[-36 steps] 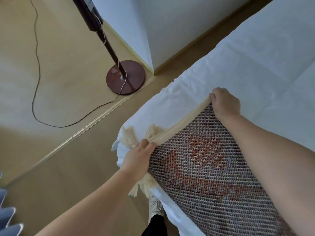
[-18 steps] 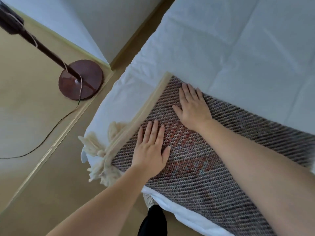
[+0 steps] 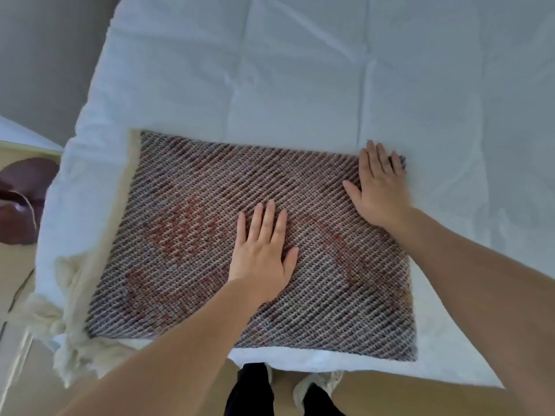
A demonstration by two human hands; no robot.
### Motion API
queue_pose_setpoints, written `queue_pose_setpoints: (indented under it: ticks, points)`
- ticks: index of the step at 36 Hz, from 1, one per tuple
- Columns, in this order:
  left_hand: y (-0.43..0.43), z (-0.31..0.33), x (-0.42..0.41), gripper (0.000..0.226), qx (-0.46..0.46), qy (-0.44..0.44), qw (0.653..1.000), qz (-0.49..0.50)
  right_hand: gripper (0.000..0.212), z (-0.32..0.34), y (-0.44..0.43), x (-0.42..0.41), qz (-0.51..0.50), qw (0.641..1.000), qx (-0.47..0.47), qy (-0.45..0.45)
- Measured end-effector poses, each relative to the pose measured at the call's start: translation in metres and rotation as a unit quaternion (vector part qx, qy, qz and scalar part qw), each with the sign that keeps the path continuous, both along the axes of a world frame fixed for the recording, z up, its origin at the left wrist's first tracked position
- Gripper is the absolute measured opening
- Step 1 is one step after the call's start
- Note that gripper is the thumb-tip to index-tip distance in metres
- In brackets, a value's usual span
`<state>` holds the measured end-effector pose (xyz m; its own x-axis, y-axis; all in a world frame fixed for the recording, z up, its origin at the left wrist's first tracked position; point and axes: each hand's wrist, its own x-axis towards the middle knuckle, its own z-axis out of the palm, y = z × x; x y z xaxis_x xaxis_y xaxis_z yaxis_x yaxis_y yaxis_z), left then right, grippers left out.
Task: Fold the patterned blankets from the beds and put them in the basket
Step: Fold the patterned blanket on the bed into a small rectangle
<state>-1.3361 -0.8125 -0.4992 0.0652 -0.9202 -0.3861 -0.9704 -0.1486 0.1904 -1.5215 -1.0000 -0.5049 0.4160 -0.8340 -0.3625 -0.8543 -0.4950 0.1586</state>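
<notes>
blanket [image 3: 192,235] lay folded flat on the white bed [image 3: 300,70], filling the frame's centre | long axis ran left to right | left hand [image 3: 261,253] pressed mid-blanket, fingers spread flat, grasping nothing | right hand [image 3: 378,187] flat at the upper-right corner, nearest that short edge for a next fold leftward | basket out of view

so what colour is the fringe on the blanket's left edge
Cream fringe, clearest in the head view.

Both arms reached up from the bottom of the frame. The left hand [image 3: 260,253] lay flat in the middle, palm down, fingers spread. The right hand [image 3: 379,187] lay flat too, higher and toward the right, fingers spread.
</notes>
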Motion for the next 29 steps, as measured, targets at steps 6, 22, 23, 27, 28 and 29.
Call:
queue_pose_setpoints:
  ticks: [6,22,23,27,28,29]
  points:
    - [-0.011,-0.005,-0.075,0.069,-0.014,0.013,0.999,-0.042,0.077,-0.004,0.0,-0.033,-0.032,0.999,0.001,-0.032]
    - [0.013,-0.003,-0.095,0.064,0.001,-0.042,0.999,-0.006,0.074,-0.021,0.212,-0.114,0.001,0.986,0.07,-0.154]
    - [0.015,-0.003,-0.096,0.064,-0.002,-0.042,0.999,-0.005,0.074,-0.023,0.218,-0.117,0.005,0.985,0.074,-0.154]
    - [0.021,-0.006,-0.103,0.065,-0.014,-0.037,0.999,-0.014,0.073,-0.024,0.222,-0.124,0.003,0.984,0.079,-0.159]
    - [0.023,-0.006,-0.105,0.066,-0.015,-0.036,0.999,-0.018,0.073,-0.024,0.221,-0.124,0.004,0.984,0.08,-0.16]
    - [0.024,-0.007,-0.106,0.067,-0.016,-0.037,0.999,-0.023,0.073,-0.024,0.22,-0.124,0.005,0.984,0.081,-0.162]
